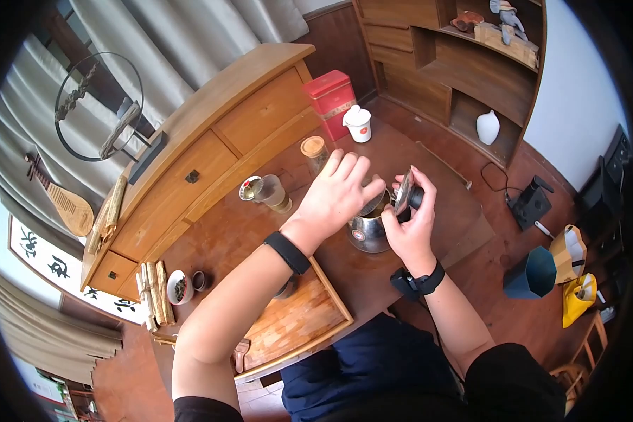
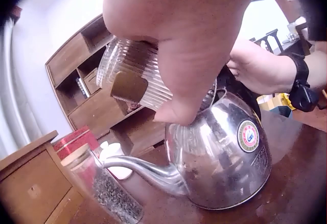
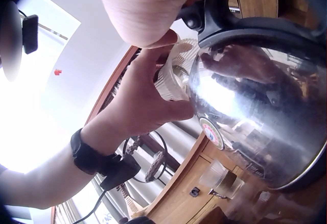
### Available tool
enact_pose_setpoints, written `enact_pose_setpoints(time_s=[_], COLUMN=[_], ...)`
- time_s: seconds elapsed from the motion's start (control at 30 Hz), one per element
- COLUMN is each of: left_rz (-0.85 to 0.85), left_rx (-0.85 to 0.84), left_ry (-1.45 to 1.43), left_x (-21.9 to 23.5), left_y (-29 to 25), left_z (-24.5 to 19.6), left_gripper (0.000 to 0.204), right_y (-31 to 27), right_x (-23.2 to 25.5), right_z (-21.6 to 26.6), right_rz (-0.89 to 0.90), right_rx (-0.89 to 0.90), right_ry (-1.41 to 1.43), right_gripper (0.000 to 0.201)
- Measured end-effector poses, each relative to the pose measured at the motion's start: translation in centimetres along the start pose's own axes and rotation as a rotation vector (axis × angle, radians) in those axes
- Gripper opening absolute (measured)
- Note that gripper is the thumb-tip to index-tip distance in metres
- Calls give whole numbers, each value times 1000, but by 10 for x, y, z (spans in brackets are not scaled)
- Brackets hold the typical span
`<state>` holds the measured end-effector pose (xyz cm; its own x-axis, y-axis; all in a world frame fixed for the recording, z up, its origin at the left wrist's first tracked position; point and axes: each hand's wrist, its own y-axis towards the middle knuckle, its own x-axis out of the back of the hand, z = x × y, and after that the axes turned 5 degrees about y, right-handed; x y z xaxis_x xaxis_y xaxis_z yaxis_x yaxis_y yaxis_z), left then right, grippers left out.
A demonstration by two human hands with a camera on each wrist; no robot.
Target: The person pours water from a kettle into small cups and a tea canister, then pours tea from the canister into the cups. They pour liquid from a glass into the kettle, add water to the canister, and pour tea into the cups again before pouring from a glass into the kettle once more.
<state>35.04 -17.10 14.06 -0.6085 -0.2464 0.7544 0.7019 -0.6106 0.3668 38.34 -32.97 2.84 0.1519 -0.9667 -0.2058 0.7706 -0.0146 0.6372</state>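
Note:
A shiny steel kettle [image 2: 219, 157] with a round sticker stands on the dark table, its top uncovered. My left hand [image 1: 334, 193] grips a clear ribbed glass vessel [image 2: 138, 73], tilted over the kettle's mouth; from the head view the hand mostly hides this glass. On the kettle's right, my right hand [image 1: 416, 228] pinches the kettle lid [image 1: 403, 193], raised on edge with its black knob facing right. The kettle's black handle [image 3: 217, 17] shows beside the right hand in the right wrist view.
Behind the kettle are a wood-lidded jar [image 1: 314, 146], a white lidded cup [image 1: 358, 125] and a red tin [image 1: 330, 98]. A glass pitcher [image 1: 273, 193] holding amber liquid stands left of them. Nearer lies a wooden tray [image 1: 302, 323]; a bowl of leaves [image 1: 180, 287] sits left.

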Motion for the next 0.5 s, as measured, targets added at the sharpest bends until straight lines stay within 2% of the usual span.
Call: enact_pose_setpoints(time_s=[0.07, 0.13, 0.17, 0.27, 0.33, 0.4, 0.5], left_rz=[-21, -11, -65, -41, -44, -1, -16], left_rx=[45, 349, 472, 742, 836, 1011, 1174], left_ry=[-38, -277, -371, -636, -821, -888, -892], left_x=[2, 5, 7, 19, 17, 24, 20], left_y=[-2, -7, -8, -21, -40, -61, -102], left_z=[2, 5, 8, 31, 54, 70, 92], left_gripper=[36, 48, 59, 64, 67, 71, 77], right_y=[0, 0, 0, 1, 1, 1, 5], right_x=[0, -1, -1, 1, 1, 0, 0], right_z=[1, 1, 1, 1, 4, 4, 9], right_rz=[-10, -9, -8, 6, 8, 5, 46], right_rx=[-11, -11, -18, 3, -20, -45, 36], right_ry=[4, 3, -1, -44, -22, 1, -108], right_gripper=[74, 74, 73, 73, 72, 72, 71])
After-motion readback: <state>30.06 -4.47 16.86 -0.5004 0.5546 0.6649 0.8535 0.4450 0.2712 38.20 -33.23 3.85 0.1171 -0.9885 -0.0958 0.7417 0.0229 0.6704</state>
